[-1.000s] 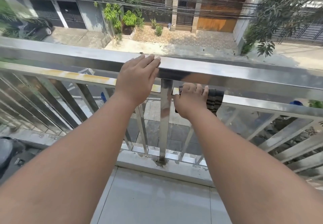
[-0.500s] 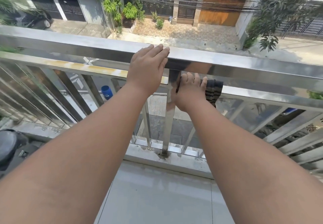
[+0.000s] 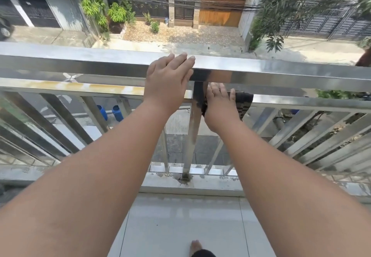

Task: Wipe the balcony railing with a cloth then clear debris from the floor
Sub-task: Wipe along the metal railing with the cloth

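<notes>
A stainless steel balcony railing (image 3: 80, 64) runs across the view, with a second horizontal bar below the top rail and slanted slats under it. My left hand (image 3: 167, 82) rests flat on the top rail, fingers draped over its far edge. My right hand (image 3: 219, 106) presses a dark striped cloth (image 3: 245, 104) against the lower bar, just right of the upright post (image 3: 193, 124). Most of the cloth is hidden under the hand; its right part hangs over the bar.
The lower bar (image 3: 80, 87) left of the post carries yellowish stains. Pale floor tiles (image 3: 180, 216) lie below, with my bare foot (image 3: 196, 246) at the bottom edge. A concrete kerb (image 3: 200, 184) holds the post base. Street and houses lie far below.
My right hand with the cloth slid left along the lower bar toward the post. My left hand stayed on the top rail. The camera tilted further down.
</notes>
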